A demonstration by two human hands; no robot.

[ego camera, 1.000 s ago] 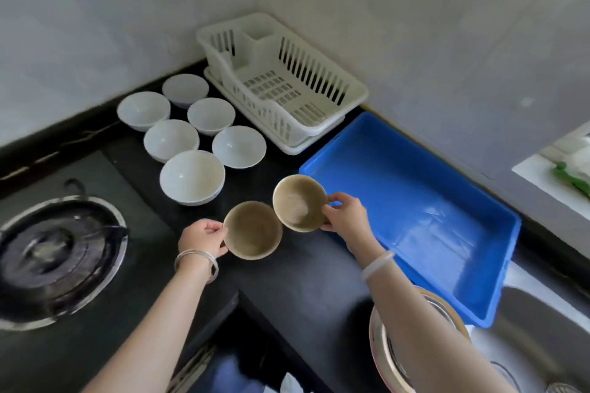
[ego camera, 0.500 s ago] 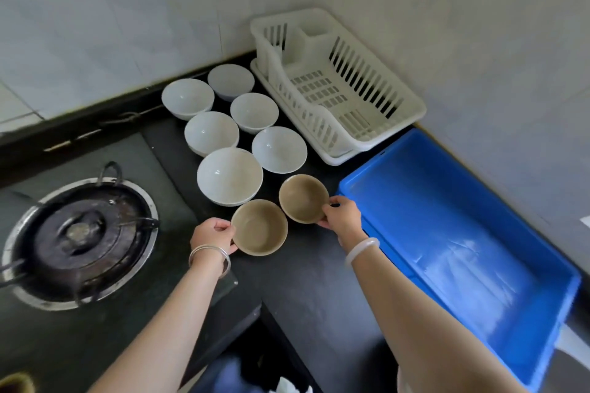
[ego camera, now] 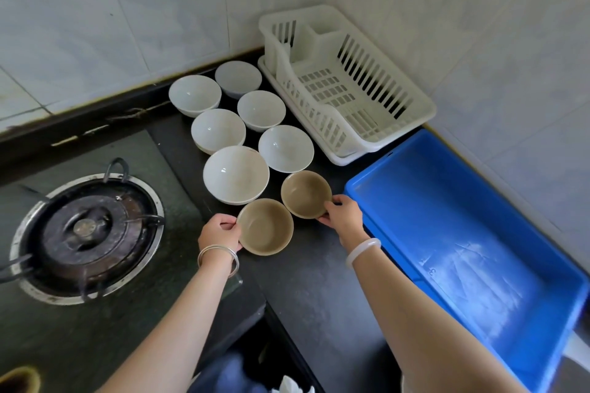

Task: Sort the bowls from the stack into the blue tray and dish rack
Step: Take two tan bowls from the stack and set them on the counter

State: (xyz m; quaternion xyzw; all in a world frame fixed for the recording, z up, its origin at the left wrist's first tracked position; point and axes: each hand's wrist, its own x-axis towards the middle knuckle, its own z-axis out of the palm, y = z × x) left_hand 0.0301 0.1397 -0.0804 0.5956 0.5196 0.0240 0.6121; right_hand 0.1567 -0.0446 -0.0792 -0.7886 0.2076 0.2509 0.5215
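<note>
Two tan bowls sit side by side on the black counter. My left hand (ego camera: 218, 234) grips the left rim of the nearer tan bowl (ego camera: 265, 227). My right hand (ego camera: 343, 215) grips the right rim of the farther tan bowl (ego camera: 305, 193). Behind them stand several white bowls (ego camera: 235, 174) in two rows, some stacked. The white dish rack (ego camera: 348, 86) is at the back by the wall corner, with nothing in it. The blue tray (ego camera: 472, 233) lies to the right of my right hand, also holding nothing.
A gas burner (ego camera: 86, 231) is set into the counter at the left. Tiled walls (ego camera: 127, 9) close the back and right sides. The counter's front edge (ego camera: 265, 306) drops off between my forearms.
The right-hand tan bowl has come down from a tilted, raised position to sit level on the counter beside the other. The camera view has shifted left, bringing the burner further into view.
</note>
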